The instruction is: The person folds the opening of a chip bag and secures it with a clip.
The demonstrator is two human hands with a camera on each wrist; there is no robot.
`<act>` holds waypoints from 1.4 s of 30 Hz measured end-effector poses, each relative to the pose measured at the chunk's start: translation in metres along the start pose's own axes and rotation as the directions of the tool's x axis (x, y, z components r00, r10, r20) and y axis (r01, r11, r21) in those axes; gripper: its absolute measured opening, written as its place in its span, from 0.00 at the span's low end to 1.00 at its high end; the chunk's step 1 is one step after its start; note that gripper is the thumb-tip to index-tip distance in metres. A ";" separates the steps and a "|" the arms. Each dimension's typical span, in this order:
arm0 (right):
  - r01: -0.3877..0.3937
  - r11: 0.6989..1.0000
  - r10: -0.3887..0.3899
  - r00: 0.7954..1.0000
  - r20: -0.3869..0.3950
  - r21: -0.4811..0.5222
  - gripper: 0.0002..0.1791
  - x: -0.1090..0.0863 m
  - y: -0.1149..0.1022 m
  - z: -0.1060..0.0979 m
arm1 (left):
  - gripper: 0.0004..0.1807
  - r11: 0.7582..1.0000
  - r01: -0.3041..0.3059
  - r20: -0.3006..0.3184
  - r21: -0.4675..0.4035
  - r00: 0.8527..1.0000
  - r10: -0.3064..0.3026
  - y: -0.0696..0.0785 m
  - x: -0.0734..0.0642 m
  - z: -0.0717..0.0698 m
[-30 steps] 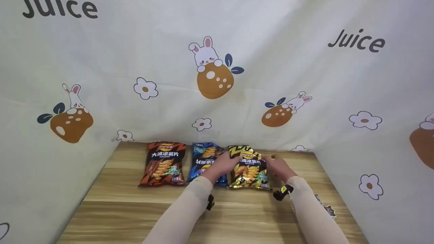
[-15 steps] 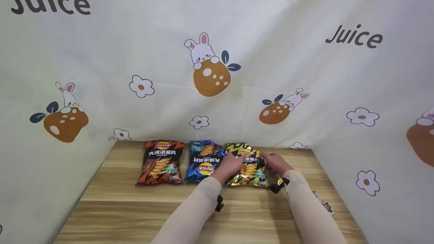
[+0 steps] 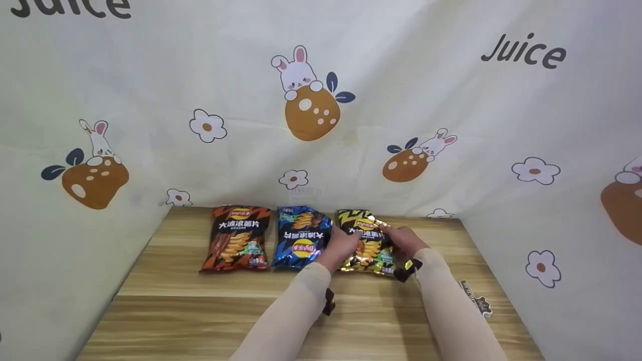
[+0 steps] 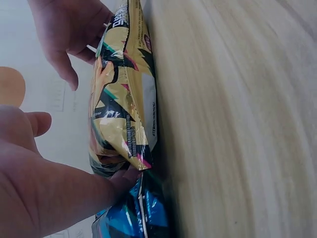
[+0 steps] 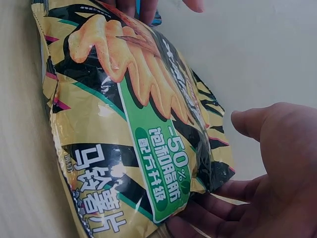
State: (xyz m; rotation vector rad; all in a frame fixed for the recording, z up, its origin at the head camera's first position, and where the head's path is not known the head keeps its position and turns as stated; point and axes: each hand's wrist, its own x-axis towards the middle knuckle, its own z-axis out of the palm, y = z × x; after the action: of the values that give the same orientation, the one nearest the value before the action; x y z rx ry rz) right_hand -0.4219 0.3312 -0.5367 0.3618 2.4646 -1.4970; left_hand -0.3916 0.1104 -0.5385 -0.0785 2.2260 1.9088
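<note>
A yellow-and-black chip bag (image 3: 370, 249) lies face up on the wooden table between both hands. My left hand (image 3: 342, 246) is at its left side; in the left wrist view the left fingers (image 4: 121, 181) reach in where the yellow bag meets the blue chip bag (image 3: 301, 231), and the thumb stands off the bag. On the other side is my right hand (image 3: 407, 240). The right wrist view shows its loosely bent fingers (image 5: 213, 213) against the bag's edge, partly hidden beneath it, with the thumb (image 5: 247, 121) held apart. The blue bag lies upside down.
At the left of the row lies a red-and-black chip bag (image 3: 238, 238). A small brown-and-white flat piece (image 3: 476, 299) is near the right table edge, beside the right sleeve. A printed curtain (image 3: 235, 165) closes off the back and sides.
My left hand has shifted right off the blue bag, uncovering its yellow logo. My right hand stays by the yellow bag's right side. The head view has shifted slightly.
</note>
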 end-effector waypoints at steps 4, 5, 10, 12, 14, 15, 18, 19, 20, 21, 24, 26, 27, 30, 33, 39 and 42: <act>-0.009 0.997 0.009 1.000 -0.003 0.075 0.24 -0.001 0.002 0.002 | 0.60 0.999 0.007 -0.021 0.032 1.000 -0.006 -0.010 0.014 0.008; -0.010 0.996 0.011 1.000 -0.004 0.086 0.23 -0.001 0.003 0.002 | 0.60 0.999 0.010 -0.023 0.050 1.000 -0.009 -0.012 0.016 0.009; -0.021 0.992 0.025 0.999 -0.025 0.122 0.23 -0.002 0.005 0.002 | 0.56 0.998 0.015 -0.041 0.063 0.999 -0.013 -0.008 0.013 0.011; -0.021 0.991 0.023 1.000 -0.016 0.132 0.22 -0.002 0.006 0.002 | 0.55 0.998 0.013 -0.049 0.055 0.999 -0.011 -0.004 0.008 0.010; -0.017 0.989 0.017 1.000 -0.003 0.146 0.22 -0.002 0.007 0.002 | 0.55 0.998 0.002 -0.056 0.055 0.998 0.001 -0.002 0.005 0.009; -0.015 0.985 0.014 1.000 0.007 0.170 0.21 -0.001 0.008 0.002 | 0.54 0.998 0.000 -0.059 0.058 0.998 0.003 -0.003 0.005 0.009; -0.006 0.975 0.001 1.000 0.023 0.224 0.18 0.002 0.010 0.003 | 0.53 0.999 0.003 -0.064 0.036 0.998 0.000 -0.001 0.002 0.008; -0.002 0.968 -0.006 1.000 0.028 0.251 0.18 0.003 0.011 0.003 | 0.53 1.000 0.004 -0.065 0.029 0.998 -0.002 -0.001 0.002 0.008; 0.000 0.959 -0.010 0.999 0.034 0.285 0.17 0.004 0.012 0.004 | 0.53 1.000 0.006 -0.071 0.026 0.997 -0.004 -0.002 0.003 0.008; -0.004 0.945 -0.010 0.999 0.041 0.326 0.16 0.005 0.013 0.004 | 0.52 1.000 0.006 -0.076 0.018 0.997 -0.004 -0.003 0.003 0.009; -0.022 0.896 -0.015 0.997 0.080 0.444 0.17 0.006 0.015 0.006 | 0.51 1.000 0.005 -0.093 0.003 0.996 -0.005 -0.004 0.005 0.010; -0.034 0.861 -0.023 0.994 0.105 0.508 0.18 0.007 0.017 0.008 | 0.50 1.000 0.010 -0.098 -0.014 0.995 -0.011 -0.006 0.008 0.011; -0.040 0.845 -0.028 0.993 0.119 0.533 0.19 0.006 0.017 0.008 | 0.50 1.000 0.013 -0.097 -0.020 0.995 -0.015 -0.007 0.009 0.012; -0.050 0.823 -0.042 0.988 0.149 0.566 0.21 0.005 0.018 0.010 | 0.49 0.998 0.018 -0.094 -0.065 0.995 -0.024 -0.007 0.010 0.012; -0.083 0.795 -0.040 0.981 0.188 0.601 0.24 0.004 0.020 0.012 | 0.48 0.992 0.027 -0.085 -0.126 0.996 -0.038 -0.007 0.009 0.012; -0.064 0.783 -0.092 0.972 0.218 0.618 0.24 0.000 0.021 0.015 | 0.49 0.983 0.036 -0.053 -0.182 0.998 -0.046 -0.011 0.013 0.010; -0.036 0.782 -0.107 0.975 0.192 0.622 0.24 -0.003 0.020 0.016 | 0.51 0.986 0.030 -0.057 -0.167 0.998 -0.040 -0.012 0.015 0.011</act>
State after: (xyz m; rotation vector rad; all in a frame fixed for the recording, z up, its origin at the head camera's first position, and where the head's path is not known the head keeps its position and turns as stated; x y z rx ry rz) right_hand -0.4118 0.3253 -0.5598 0.2381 1.7530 -2.2182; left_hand -0.4027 0.1208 -0.5550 -0.2025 2.0829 2.0956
